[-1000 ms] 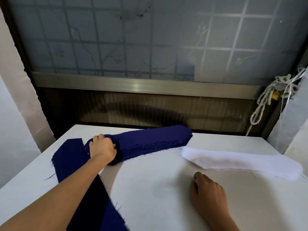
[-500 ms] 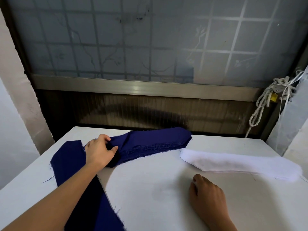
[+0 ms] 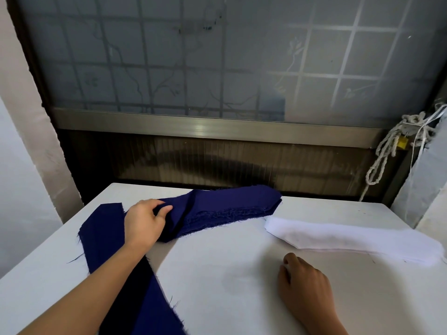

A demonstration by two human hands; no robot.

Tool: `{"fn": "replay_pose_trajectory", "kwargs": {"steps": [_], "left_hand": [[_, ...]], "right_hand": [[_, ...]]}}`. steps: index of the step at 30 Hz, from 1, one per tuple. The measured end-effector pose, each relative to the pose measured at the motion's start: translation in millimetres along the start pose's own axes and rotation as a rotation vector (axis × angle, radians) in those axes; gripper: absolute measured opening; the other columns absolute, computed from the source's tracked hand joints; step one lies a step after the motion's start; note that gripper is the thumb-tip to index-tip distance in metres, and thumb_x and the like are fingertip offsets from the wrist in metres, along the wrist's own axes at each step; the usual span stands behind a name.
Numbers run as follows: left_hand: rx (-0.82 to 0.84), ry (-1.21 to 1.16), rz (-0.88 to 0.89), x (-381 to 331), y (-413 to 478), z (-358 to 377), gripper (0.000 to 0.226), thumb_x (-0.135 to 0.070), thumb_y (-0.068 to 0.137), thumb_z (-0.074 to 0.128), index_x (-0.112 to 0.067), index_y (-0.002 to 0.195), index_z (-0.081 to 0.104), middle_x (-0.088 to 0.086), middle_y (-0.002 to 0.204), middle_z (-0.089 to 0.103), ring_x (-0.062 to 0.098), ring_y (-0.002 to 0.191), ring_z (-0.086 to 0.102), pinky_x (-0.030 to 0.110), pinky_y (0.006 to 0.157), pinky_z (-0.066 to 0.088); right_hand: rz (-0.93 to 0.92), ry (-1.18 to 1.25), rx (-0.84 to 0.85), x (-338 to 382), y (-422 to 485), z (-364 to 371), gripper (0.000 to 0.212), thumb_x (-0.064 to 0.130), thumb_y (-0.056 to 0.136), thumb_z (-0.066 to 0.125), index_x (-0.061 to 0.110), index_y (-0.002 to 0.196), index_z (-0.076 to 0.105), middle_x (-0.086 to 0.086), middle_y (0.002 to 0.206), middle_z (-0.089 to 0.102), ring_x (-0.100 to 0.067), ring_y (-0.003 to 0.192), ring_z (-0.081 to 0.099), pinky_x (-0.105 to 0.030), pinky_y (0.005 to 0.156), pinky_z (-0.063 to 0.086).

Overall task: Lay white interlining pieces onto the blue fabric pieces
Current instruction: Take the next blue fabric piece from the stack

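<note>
1. Left hand (image 3: 145,221), over the far-left part of the table (image 3: 229,281): loosened from the closed fist of a second ago, thumb and fingers now pinching a raised fold at the left end of the blue stack (image 3: 229,204).
2. Blue stack: along the far edge, left end lifted and creased, right end flat and just beside the white interlining stack (image 3: 350,238).
3. Single blue piece (image 3: 104,243): spread flat from the far-left part to the near edge, partly under the left forearm, bare of interlining.
4. White interlining stack: unmoved, toward the far-right corner.
5. Right hand (image 3: 304,286): unchanged in place, resting near the near edge, fingers loosely curled under, nothing seen in them.
6. Reading: probably peeling off the next blue piece for laying out. Interlining step not yet begun. Frayed layers likely to cling and lift in pairs.
</note>
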State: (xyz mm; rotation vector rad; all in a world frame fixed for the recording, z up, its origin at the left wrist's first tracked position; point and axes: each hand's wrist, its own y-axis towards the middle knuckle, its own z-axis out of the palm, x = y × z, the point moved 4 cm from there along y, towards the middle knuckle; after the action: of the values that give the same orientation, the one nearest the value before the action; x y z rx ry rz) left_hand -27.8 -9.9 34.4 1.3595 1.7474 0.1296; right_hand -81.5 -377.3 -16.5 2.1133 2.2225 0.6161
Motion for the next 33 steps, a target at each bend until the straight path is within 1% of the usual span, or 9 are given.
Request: {"fn": "replay_pose_trajectory", "kwargs": {"steps": [3,8,10,13,17,21,25,29,33], "left_hand": [[0.054,-0.058,0.15,-26,-13,2,0.014,-0.026,0.088,0.074,-0.013,0.093,0.076,-0.007,0.072,0.067,0.011,0.065,0.06,0.031,0.066,0.048],[0.181,-0.258,0.301,-70,-61,18,0.011,-0.012,0.091,0.071,-0.013,0.098,0.078,-0.01,0.091,0.075,0.004,0.082,0.068,0.029,0.077,0.057],[0.267,-0.359,0.273,-83,-82,30,0.015,-0.011,0.091,0.071,-0.018,0.101,0.079,-0.017,0.097,0.074,-0.003,0.09,0.067,0.02,0.084,0.054],[0.558,-0.612,0.034,-97,-106,51,0.012,-0.013,0.082,0.081,-0.025,0.082,0.081,-0.021,0.105,0.073,-0.007,0.102,0.065,0.014,0.093,0.049],[0.916,-0.797,-0.072,-108,-123,63,0.019,-0.012,0.073,0.087,-0.025,0.067,0.074,-0.012,0.107,0.076,0.006,0.105,0.069,0.016,0.089,0.05],[1.072,-0.886,-0.089,-108,-123,54,0.015,-0.02,0.069,0.088,-0.025,0.078,0.078,0.005,0.105,0.077,0.02,0.1,0.071,0.029,0.09,0.054],[1.165,-1.033,-0.181,-94,-116,47,0.019,-0.023,0.066,0.092,-0.02,0.075,0.075,0.017,0.096,0.068,0.018,0.084,0.067,0.028,0.08,0.054],[1.247,-1.27,-0.342,-71,-114,44,0.026,-0.016,0.073,0.088,-0.021,0.067,0.063,0.001,0.072,0.064,0.011,0.066,0.062,0.021,0.061,0.048],[1.168,-1.531,-0.534,-58,-110,40,0.029,-0.005,0.068,0.089,-0.012,0.073,0.062,0.022,0.088,0.07,0.028,0.078,0.069,0.034,0.068,0.056]], "right_hand": [[0.0,0.011,-0.027,1,0,-1,0.012,0.027,0.088,0.049,0.02,0.079,0.044,-0.002,0.073,0.061,-0.029,0.067,0.061,-0.033,0.053,0.035],[0.006,-0.009,-0.038,2,-2,-4,0.008,0.026,0.087,0.051,0.021,0.081,0.048,-0.001,0.077,0.062,-0.028,0.068,0.061,-0.033,0.054,0.036],[-0.017,0.027,-0.083,6,-3,-6,0.007,0.021,0.083,0.061,0.018,0.089,0.059,-0.001,0.081,0.065,-0.029,0.066,0.063,-0.034,0.052,0.039],[-0.121,0.061,-0.146,8,-3,-10,0.041,0.014,0.07,0.076,0.01,0.109,0.064,-0.006,0.096,0.066,-0.027,0.071,0.067,-0.034,0.049,0.049],[-0.394,0.01,-0.218,19,-7,-16,0.073,0.021,0.066,0.077,0.014,0.133,0.052,-0.005,0.133,0.057,-0.023,0.118,0.055,-0.036,0.095,0.048],[-0.587,0.017,-0.196,28,-8,-11,0.061,0.023,0.07,0.077,0.02,0.129,0.06,0.008,0.142,0.052,-0.017,0.136,0.044,-0.041,0.108,0.031],[-0.604,0.1,-0.243,25,-6,-9,0.036,0.015,0.067,0.081,0.025,0.101,0.073,0.014,0.118,0.067,-0.013,0.123,0.056,-0.041,0.106,0.032],[-0.646,0.096,-0.331,24,-4,-6,0.023,0.006,0.065,0.079,0.023,0.081,0.075,0.014,0.101,0.072,-0.013,0.108,0.065,-0.039,0.101,0.036],[-0.604,0.088,-0.342,19,-5,-3,0.019,0.008,0.076,0.061,0.019,0.087,0.072,0.009,0.1,0.072,-0.013,0.109,0.064,-0.04,0.102,0.036]]}}
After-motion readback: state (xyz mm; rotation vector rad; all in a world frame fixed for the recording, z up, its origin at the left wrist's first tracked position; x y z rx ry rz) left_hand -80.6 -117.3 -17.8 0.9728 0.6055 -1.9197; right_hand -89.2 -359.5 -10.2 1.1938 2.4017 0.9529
